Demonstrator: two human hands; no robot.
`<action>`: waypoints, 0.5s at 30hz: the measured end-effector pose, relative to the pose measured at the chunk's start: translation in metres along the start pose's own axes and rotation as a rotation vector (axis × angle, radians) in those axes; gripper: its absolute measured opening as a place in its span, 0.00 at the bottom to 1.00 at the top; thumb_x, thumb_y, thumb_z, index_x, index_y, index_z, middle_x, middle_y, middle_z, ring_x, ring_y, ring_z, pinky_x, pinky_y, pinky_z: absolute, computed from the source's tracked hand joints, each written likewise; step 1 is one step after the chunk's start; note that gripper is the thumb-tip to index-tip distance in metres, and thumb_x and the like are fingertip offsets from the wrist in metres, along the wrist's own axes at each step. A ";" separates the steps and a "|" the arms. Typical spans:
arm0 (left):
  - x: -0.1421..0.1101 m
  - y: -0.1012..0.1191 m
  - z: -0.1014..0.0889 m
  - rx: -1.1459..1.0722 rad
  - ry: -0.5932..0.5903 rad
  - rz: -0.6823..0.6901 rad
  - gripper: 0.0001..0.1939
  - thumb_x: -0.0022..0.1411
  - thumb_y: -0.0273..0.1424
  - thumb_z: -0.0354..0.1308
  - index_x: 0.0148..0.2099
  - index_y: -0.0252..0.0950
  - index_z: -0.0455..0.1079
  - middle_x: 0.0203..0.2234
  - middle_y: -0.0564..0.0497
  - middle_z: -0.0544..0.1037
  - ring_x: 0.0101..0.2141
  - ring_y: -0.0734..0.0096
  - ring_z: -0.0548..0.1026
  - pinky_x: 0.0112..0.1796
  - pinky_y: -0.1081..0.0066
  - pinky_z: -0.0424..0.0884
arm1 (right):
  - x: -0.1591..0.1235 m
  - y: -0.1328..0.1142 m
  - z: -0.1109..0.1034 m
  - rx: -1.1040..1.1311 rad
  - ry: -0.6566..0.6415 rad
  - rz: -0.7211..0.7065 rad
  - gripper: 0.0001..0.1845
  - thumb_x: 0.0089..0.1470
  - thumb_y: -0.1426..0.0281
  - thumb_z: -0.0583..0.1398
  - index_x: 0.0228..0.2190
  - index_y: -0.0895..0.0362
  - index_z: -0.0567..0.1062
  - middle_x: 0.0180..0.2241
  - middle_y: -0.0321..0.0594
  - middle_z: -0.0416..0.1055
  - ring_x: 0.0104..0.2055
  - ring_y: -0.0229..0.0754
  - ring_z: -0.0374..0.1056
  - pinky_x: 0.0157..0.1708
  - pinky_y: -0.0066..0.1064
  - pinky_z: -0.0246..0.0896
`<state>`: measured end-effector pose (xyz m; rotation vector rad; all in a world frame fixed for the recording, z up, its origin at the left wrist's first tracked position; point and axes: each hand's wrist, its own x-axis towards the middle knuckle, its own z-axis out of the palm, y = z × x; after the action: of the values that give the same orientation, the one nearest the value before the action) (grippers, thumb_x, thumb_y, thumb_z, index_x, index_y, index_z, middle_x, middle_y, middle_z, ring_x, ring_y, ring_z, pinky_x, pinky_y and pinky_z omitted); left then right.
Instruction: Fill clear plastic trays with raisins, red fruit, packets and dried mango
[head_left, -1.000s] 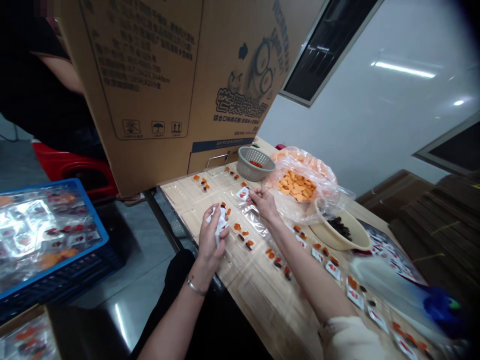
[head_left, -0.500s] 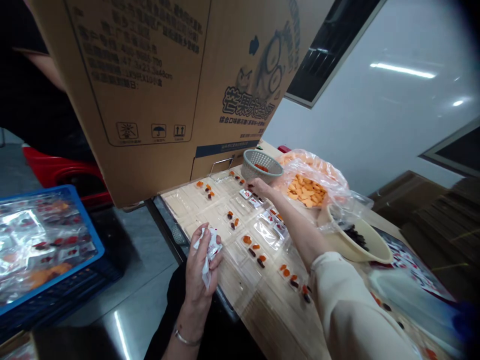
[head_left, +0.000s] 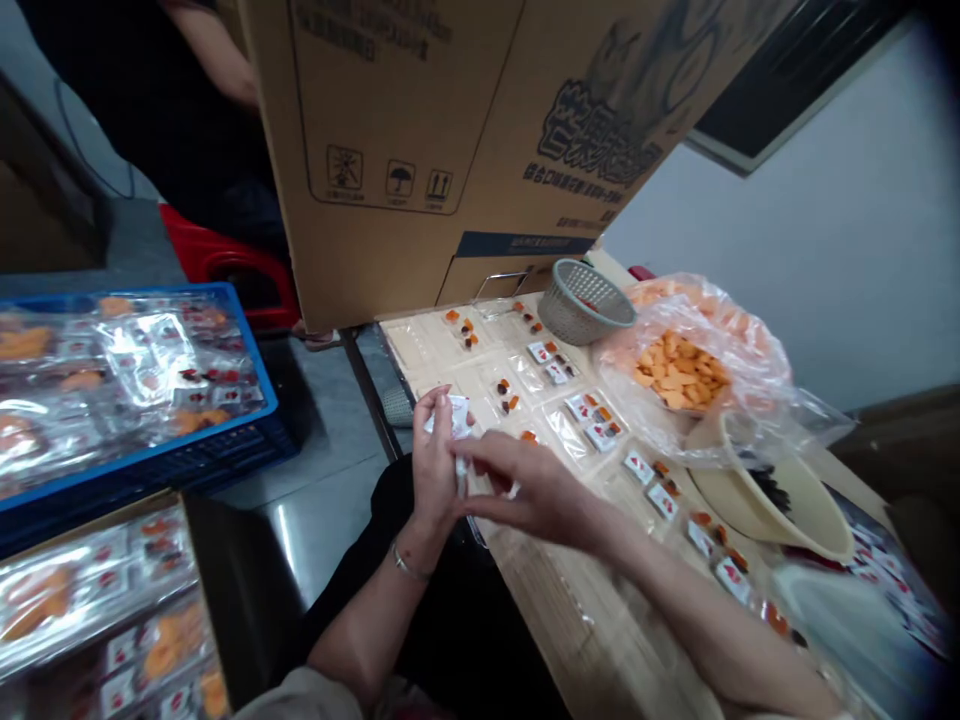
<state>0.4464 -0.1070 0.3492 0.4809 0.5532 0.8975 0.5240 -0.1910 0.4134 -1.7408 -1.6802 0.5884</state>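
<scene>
Okay, head view: left hand (head_left: pixel 433 470) is closed on small white packets (head_left: pixel 452 412) with red print, over the near edge of the counter (head_left: pixel 517 585). Right hand (head_left: pixel 529 490) is right at them, fingers bent; can't tell if it grips one. Clear trays (head_left: pixel 568 432) with orange and dark pieces line the counter. Grey basket (head_left: pixel 564 316) sits by the big carton (head_left: pixel 382 260), cream bowl (head_left: pixel 727 508) beyond the right forearm.

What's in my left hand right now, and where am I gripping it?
Small white packets with red print, pinched near their lower part between the left hand's fingers.
</scene>
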 end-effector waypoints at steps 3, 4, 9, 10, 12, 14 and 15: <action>-0.005 -0.001 -0.001 0.040 0.022 0.000 0.18 0.60 0.42 0.61 0.49 0.42 0.67 0.29 0.54 0.72 0.26 0.78 0.71 0.24 0.82 0.66 | -0.017 -0.013 0.031 -0.232 0.026 -0.077 0.16 0.60 0.70 0.57 0.49 0.47 0.75 0.38 0.43 0.75 0.39 0.46 0.72 0.36 0.36 0.67; -0.005 -0.001 -0.001 0.038 0.024 -0.004 0.18 0.60 0.42 0.62 0.50 0.42 0.67 0.30 0.53 0.73 0.26 0.79 0.71 0.24 0.82 0.66 | -0.020 -0.012 0.037 -0.263 0.065 -0.101 0.17 0.61 0.72 0.54 0.49 0.47 0.74 0.38 0.44 0.75 0.39 0.47 0.72 0.36 0.36 0.68; 0.007 0.000 -0.004 -0.078 0.040 0.008 0.20 0.57 0.43 0.63 0.48 0.40 0.68 0.32 0.53 0.74 0.29 0.78 0.73 0.25 0.81 0.68 | -0.006 0.011 0.014 -0.081 0.349 -0.024 0.13 0.60 0.72 0.54 0.46 0.54 0.73 0.34 0.39 0.75 0.30 0.39 0.71 0.33 0.30 0.66; 0.011 0.002 -0.006 -0.097 0.045 0.020 0.20 0.56 0.43 0.65 0.48 0.40 0.68 0.32 0.53 0.74 0.29 0.77 0.73 0.24 0.82 0.68 | 0.004 0.021 0.000 -0.039 0.403 0.051 0.12 0.60 0.69 0.55 0.46 0.55 0.72 0.31 0.37 0.74 0.26 0.37 0.68 0.29 0.28 0.64; 0.018 0.009 -0.008 -0.120 0.066 0.045 0.21 0.54 0.41 0.67 0.47 0.39 0.69 0.31 0.53 0.73 0.28 0.77 0.72 0.22 0.82 0.66 | 0.030 0.050 -0.031 0.005 0.496 0.181 0.15 0.59 0.64 0.57 0.46 0.57 0.72 0.22 0.31 0.68 0.22 0.35 0.63 0.24 0.26 0.59; 0.022 0.017 -0.010 -0.132 0.089 0.050 0.21 0.52 0.39 0.68 0.46 0.39 0.70 0.30 0.54 0.73 0.28 0.77 0.72 0.21 0.82 0.66 | 0.063 0.088 -0.061 0.022 0.612 0.251 0.16 0.55 0.62 0.59 0.43 0.59 0.72 0.20 0.29 0.63 0.21 0.35 0.61 0.23 0.26 0.57; 0.022 0.020 -0.011 -0.136 0.095 0.041 0.20 0.52 0.39 0.68 0.46 0.39 0.70 0.30 0.54 0.73 0.28 0.76 0.72 0.21 0.82 0.66 | 0.080 0.108 -0.074 0.018 0.681 0.320 0.16 0.53 0.63 0.59 0.42 0.59 0.73 0.19 0.28 0.61 0.21 0.35 0.60 0.23 0.25 0.56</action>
<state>0.4391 -0.0760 0.3477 0.3288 0.5662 0.9936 0.6583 -0.1200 0.3972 -1.9205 -0.9333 0.1058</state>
